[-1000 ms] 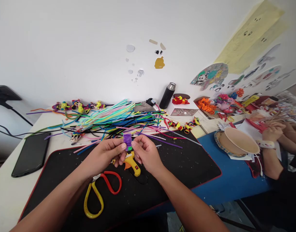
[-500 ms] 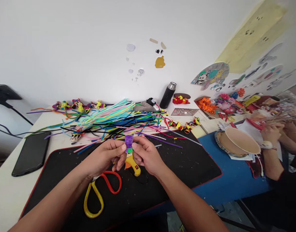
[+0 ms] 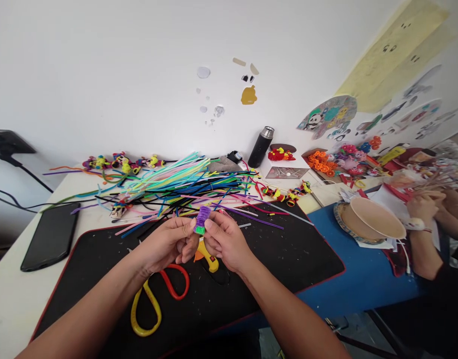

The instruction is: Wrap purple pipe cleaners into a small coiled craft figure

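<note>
A small purple pipe-cleaner piece (image 3: 203,217) with a green lower end is held up between both hands above the black mat. My left hand (image 3: 176,240) pinches its left edge with thumb and fingers. From the other side my right hand (image 3: 226,238) grips it, thumb towards me. Beneath the hands lies a yellow glue gun (image 3: 210,259), its nozzle end hidden. Scissors (image 3: 146,309) with one yellow and one red handle rest on the mat by my left forearm, their blades mostly covered by it.
Behind the hands spreads a heap of coloured pipe cleaners (image 3: 184,184). Small pipe-cleaner figures (image 3: 124,163) stand along the wall. A phone (image 3: 51,237) lies left; a black flask (image 3: 261,147) stands at the back. To the right are a bowl (image 3: 378,219) and another person's hands (image 3: 425,204).
The purple piece has tilted a little to the right at its top, and more of its green end shows. Both hands keep their hold; the view has shifted slightly.
</note>
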The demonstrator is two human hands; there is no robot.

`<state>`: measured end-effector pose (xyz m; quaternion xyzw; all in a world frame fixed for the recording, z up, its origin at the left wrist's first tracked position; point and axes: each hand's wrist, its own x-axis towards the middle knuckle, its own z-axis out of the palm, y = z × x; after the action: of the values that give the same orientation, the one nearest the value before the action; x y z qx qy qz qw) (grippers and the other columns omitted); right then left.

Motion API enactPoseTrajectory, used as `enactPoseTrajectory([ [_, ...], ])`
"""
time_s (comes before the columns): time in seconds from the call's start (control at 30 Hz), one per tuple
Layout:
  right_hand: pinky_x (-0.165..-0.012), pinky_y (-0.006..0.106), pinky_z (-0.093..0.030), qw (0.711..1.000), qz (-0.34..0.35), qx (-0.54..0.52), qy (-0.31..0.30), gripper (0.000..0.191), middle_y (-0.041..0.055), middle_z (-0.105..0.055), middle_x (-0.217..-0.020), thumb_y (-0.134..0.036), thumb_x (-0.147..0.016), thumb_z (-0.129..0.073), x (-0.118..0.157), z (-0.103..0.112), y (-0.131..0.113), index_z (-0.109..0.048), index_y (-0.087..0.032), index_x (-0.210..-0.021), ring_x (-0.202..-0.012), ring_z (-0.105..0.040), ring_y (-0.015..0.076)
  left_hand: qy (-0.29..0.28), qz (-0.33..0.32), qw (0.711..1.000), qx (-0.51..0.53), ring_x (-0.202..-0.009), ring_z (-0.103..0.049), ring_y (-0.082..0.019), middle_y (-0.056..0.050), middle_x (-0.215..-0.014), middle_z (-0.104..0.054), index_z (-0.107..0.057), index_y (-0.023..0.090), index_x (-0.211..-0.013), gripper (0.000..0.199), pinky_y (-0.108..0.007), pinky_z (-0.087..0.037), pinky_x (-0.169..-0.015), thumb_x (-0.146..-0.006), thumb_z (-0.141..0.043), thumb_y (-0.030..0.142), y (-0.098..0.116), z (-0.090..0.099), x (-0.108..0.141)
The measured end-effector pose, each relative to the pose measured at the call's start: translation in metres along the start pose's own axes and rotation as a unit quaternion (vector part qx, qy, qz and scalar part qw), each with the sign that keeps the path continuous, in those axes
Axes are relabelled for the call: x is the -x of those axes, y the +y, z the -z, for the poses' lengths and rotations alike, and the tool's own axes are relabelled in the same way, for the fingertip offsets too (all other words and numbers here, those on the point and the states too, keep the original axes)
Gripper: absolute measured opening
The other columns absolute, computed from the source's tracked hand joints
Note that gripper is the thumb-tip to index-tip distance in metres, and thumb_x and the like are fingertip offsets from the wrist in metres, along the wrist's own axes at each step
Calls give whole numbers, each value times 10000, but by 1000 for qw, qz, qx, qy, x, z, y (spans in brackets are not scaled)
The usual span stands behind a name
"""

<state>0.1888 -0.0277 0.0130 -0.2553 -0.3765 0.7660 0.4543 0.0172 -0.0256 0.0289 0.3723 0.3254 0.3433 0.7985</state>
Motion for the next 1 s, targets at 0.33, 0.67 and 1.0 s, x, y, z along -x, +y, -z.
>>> enactPoseTrajectory([
  [0.33,-364,164,-166,999,18,-2,42,372,-136,-416,-478,-482,-847,-825,-25,2,9,-651,-176,-967,-386,-172,34,101,-31,994,-4,-374,-496,-106,30,-447,-515,-711,136,-709,571,-177,-299,-358,-721,-858,687,-10,11,-10],
  [0.67,-363,182,-127,999,17,-20,41,407,-158,-335,-460,-486,-804,-872,-62,5,9,-640,-185,-948,-374,-166,38,163,-67,983,40,-396,-467,-96,44,-477,-475,-685,146,-719,548,-182,-284,-377,-760,-841,670,-2,30,-18],
  [1.0,-372,199,-113,996,28,-49,64,422,-153,-328,-463,-489,-781,-899,-86,25,11,-601,-207,-880,-376,-181,44,310,-204,927,56,-444,-519,-96,12,-577,-590,-733,121,-831,275,-165,-367,-380,-742,-904,318,33,69,-11],
])
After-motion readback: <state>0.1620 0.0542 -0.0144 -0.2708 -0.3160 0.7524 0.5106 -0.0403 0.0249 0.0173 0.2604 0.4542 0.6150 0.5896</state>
